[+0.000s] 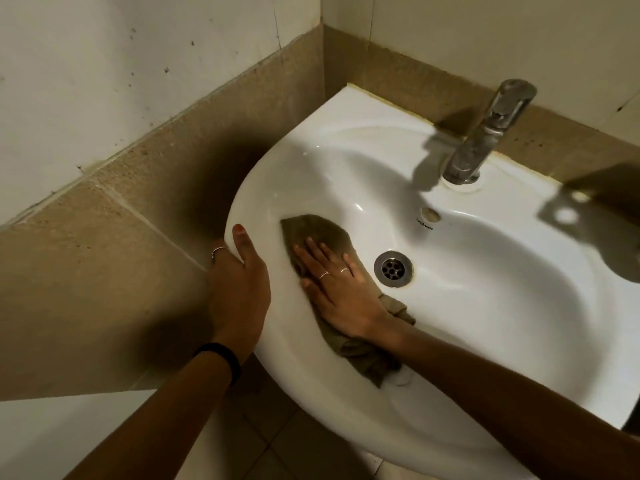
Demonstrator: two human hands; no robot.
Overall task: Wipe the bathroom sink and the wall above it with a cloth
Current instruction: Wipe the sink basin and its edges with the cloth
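Cloth (322, 233) pressed flat under right hand (341, 296) in sink (485, 306).

One white sink (485, 306) holds one olive cloth (322, 233), one drain (393, 268) and one overflow hole (430, 213), with one metal tap (485, 133) on its rim. Two hands show, left hand (239, 289) and right hand (341, 292). Three rings are visible, plus one black wristband (225, 358).
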